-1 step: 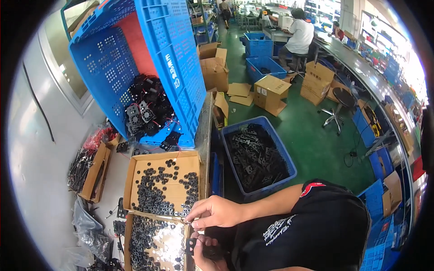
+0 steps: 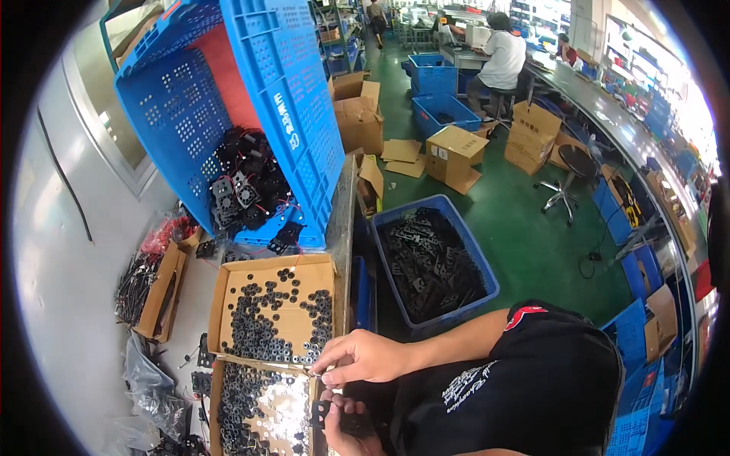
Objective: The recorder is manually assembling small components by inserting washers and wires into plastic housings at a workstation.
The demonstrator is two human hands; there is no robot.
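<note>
At the lower middle, my left hand (image 2: 351,427) is closed around a black plastic part (image 2: 322,413) with holes in it; most of the part is hidden by the fingers. Just above it, my right hand (image 2: 363,357) has thumb and fingertips pinched together by the box edge, and what they hold is too small to make out. Left of my hands lies a shallow cardboard box (image 2: 315,270) with many small round black pieces. Nearer stands a second cardboard box (image 2: 216,403), holding similar pieces and a bright, shiny patch.
A tilted blue crate (image 2: 304,114) of black wired parts stands beyond the boxes. On the floor, a blue bin (image 2: 487,262) holds flat black parts. Cable bundles (image 2: 137,285) and plastic bags (image 2: 148,380) lie left. Cartons (image 2: 455,156), a stool (image 2: 578,163) and a seated person (image 2: 503,57) are farther off.
</note>
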